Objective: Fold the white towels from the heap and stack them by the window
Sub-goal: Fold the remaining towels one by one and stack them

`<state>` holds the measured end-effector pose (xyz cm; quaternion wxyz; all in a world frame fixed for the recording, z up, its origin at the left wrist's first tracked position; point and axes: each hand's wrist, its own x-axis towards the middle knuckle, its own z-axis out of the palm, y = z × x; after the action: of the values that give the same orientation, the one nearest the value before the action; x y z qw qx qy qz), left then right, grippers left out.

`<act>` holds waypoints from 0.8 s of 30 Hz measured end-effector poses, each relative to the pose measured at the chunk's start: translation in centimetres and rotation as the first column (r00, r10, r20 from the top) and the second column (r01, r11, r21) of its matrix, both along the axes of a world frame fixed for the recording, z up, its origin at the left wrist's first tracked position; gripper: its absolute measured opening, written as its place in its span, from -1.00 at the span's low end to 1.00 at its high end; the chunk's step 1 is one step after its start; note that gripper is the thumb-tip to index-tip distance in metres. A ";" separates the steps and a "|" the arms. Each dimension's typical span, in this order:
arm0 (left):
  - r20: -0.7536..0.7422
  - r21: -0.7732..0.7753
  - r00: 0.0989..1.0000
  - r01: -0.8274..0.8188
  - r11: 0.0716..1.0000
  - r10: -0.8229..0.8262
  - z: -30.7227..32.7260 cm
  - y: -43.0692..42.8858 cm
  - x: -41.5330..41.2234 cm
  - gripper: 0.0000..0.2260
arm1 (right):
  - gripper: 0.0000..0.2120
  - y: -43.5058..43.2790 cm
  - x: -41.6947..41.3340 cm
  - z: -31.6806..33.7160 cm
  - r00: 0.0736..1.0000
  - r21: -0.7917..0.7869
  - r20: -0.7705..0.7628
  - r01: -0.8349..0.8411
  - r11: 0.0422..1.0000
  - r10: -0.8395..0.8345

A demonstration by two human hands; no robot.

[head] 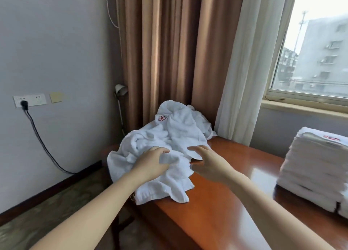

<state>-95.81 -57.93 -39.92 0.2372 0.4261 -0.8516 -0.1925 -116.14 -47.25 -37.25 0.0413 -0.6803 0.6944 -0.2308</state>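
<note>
A crumpled heap of white towels (169,135) with a red flower logo lies at the left end of the glossy wooden table (226,193). My left hand (150,163) grips a fold of the front towel, fingers curled into the cloth. My right hand (209,161) hovers just right of it with fingers spread and relaxed, at the heap's edge, holding nothing. A tall stack of folded white towels (316,174) stands at the right of the table under the window (316,48).
Brown curtains (165,52) and a white sheer curtain (250,65) hang behind the heap. A wall socket with a black cable (37,137) is on the left wall. The table's left edge drops to the carpeted floor (47,212).
</note>
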 end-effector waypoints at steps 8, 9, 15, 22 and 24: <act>0.017 -0.107 0.999 -0.048 0.993 0.050 -0.6 -6.0 4.6 -0.60 | -0.50 -6.7 4.5 -1.8 0.997 0.024 0.076 -0.026 0.999 0.024; 0.023 -0.117 0.998 -0.050 0.992 0.053 -0.6 -6.9 4.8 -0.61 | -0.51 -7.7 4.8 -1.9 0.997 0.023 0.078 -0.025 0.999 0.023; 0.040 -0.142 0.997 -0.063 0.988 0.069 -0.4 -11.6 5.0 -0.57 | -0.58 -14.0 6.9 -1.1 0.997 0.005 0.076 -0.028 1.000 0.028; 0.024 -0.116 0.995 -0.091 0.989 0.095 -0.3 -15.0 4.4 -0.51 | -0.43 -21.0 8.2 -0.5 0.990 0.095 -0.113 0.097 0.991 -0.086; 0.029 -0.120 0.994 -0.101 0.988 0.105 -0.7 -15.5 4.1 -0.52 | -0.46 -22.3 8.2 -0.8 0.977 0.099 -0.112 0.194 0.976 -0.183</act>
<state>-91.69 -73.47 -40.58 0.2565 0.4579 -0.8425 -0.1214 -107.94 -69.59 -38.03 0.0209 -0.6191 0.7685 -0.1602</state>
